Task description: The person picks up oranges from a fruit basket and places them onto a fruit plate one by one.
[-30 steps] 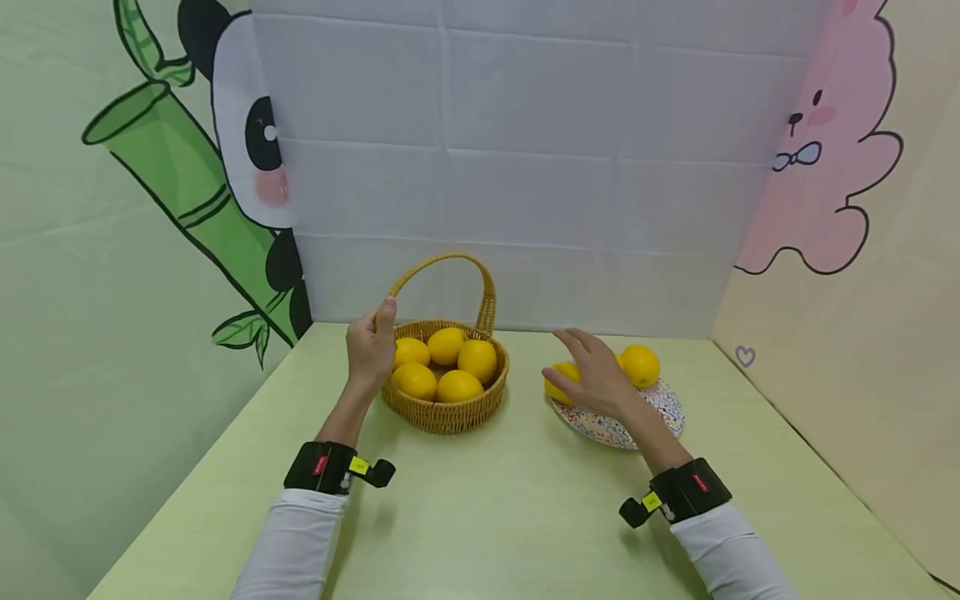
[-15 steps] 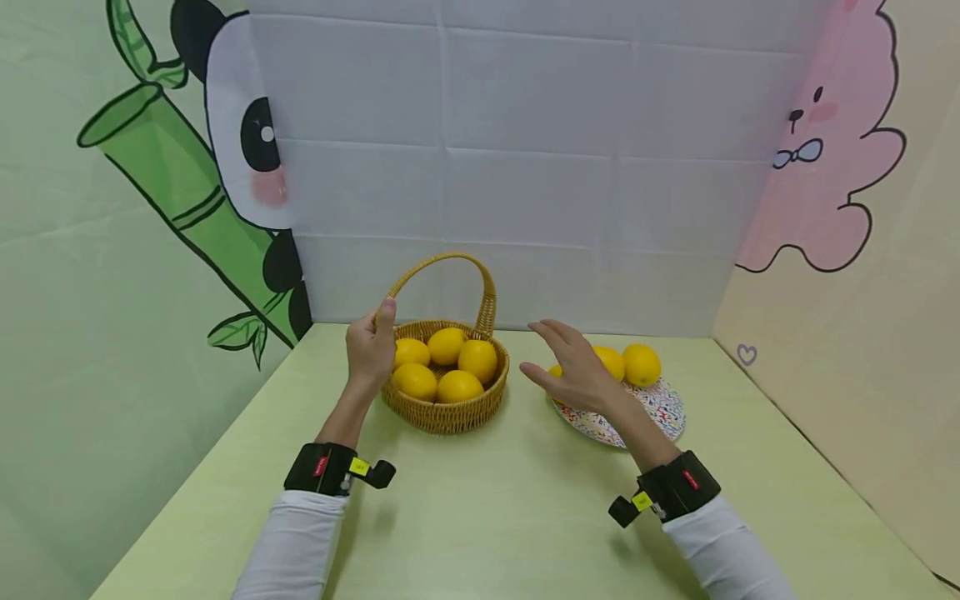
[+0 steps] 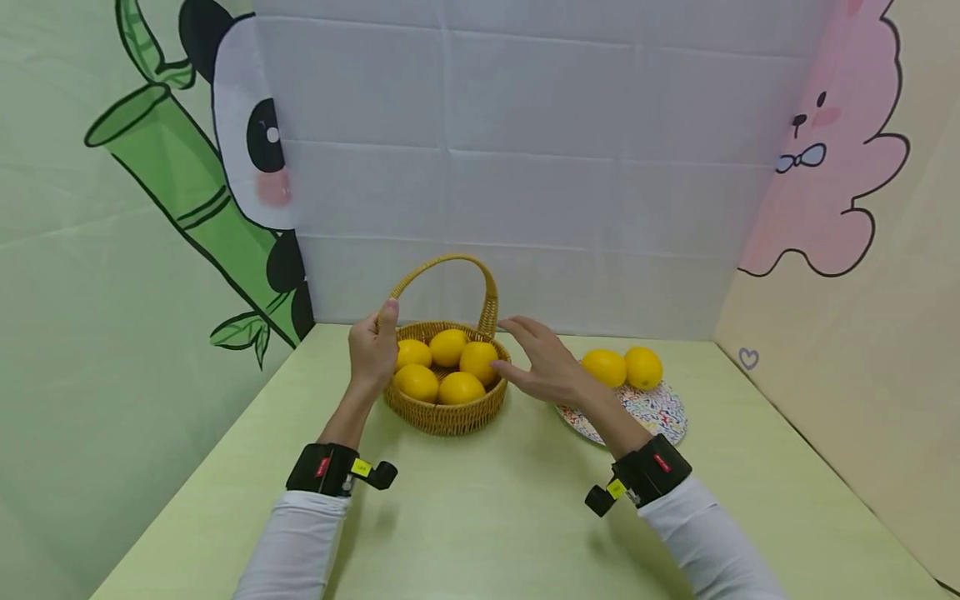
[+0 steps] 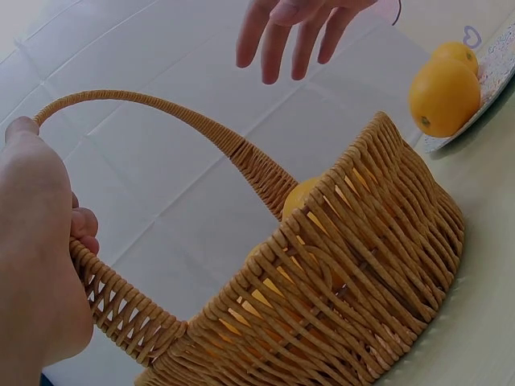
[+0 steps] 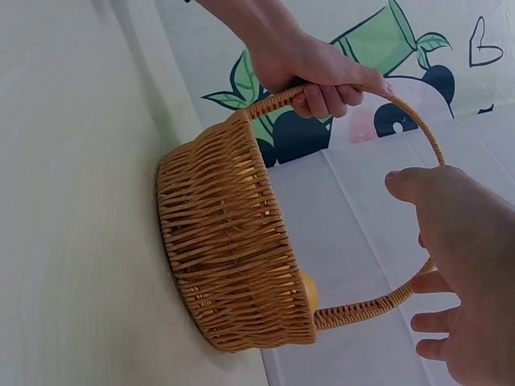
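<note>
My left hand (image 3: 371, 354) grips one side of the wicker basket's handle (image 4: 121, 301), thumb up along it. The round, tan basket (image 3: 444, 421) stands on the table and holds several yellow lemons (image 3: 459, 388). Fingers spread and straight, my right hand (image 3: 546, 367) hovers by the basket's right rim with nothing in it. Its thumb tip overlaps the rightmost lemon in the head view. The right wrist view has this hand (image 5: 475, 265) in front of the handle's arch. Two lemons (image 3: 603, 367) show on the speckled plate (image 3: 660, 408), whose left part my right hand and forearm hide.
The pale green table (image 3: 480, 517) reaches back to a grey-white cloth wall (image 3: 525, 192). A green wall with a panda and bamboo picture (image 3: 187, 175) rises at the left, a cream one with a pink bear (image 3: 840, 167) at the right.
My right hand has moved left from over the plate to the basket's right rim, fingers still spread. The left hand keeps its grip on the handle, and the basket stays in place.
</note>
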{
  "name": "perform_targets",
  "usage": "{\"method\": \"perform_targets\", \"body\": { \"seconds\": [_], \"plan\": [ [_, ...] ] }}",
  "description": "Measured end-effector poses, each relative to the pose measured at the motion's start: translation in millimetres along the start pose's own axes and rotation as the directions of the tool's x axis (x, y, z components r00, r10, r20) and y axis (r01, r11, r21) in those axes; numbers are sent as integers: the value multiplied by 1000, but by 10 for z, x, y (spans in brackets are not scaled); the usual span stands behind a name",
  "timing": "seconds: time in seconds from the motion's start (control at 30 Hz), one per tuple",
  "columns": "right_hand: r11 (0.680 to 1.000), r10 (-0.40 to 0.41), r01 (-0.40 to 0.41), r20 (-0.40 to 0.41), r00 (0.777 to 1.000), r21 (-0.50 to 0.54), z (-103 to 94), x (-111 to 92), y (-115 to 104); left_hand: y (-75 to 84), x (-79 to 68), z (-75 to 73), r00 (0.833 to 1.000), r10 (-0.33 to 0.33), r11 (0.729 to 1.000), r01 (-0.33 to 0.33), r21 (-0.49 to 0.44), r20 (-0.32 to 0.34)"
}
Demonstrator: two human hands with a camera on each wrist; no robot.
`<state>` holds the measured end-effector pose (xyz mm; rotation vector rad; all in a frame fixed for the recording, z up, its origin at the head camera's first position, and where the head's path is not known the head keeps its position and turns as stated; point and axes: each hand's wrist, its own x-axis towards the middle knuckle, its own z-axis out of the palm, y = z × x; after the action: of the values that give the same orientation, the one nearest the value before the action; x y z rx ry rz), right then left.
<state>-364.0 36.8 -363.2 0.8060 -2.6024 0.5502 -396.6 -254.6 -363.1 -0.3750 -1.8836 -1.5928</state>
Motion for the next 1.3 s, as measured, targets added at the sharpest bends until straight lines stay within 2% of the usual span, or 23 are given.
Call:
{"method": "perform_targets", "body": {
  "seconds": [0.33,0.47,0.77,0.93,1.3],
  "plan": [
    [1000,-10,10,89,996,-3,150,219,-180,-10,-15,-8,1000,-12,1000,12,6,3],
    [1000,8,-9,128,992,6,192,279,-232,-11,-22,-6,1000,-12,1000,12,3,-5],
    [1000,9,-11,192,981,8,295,415,-339,-18,-23,-4,1000,16,1000,-15,11,-16],
    [1000,0,3,247,969,-11,352,502,-388,-15,-18,-6,1000,23,1000,-23,10,-16],
    [999,-15,33,368,930,-43,459,629,-462,15,-15,-12,1000,-3,1000,3,1,-6]
  ]
}}
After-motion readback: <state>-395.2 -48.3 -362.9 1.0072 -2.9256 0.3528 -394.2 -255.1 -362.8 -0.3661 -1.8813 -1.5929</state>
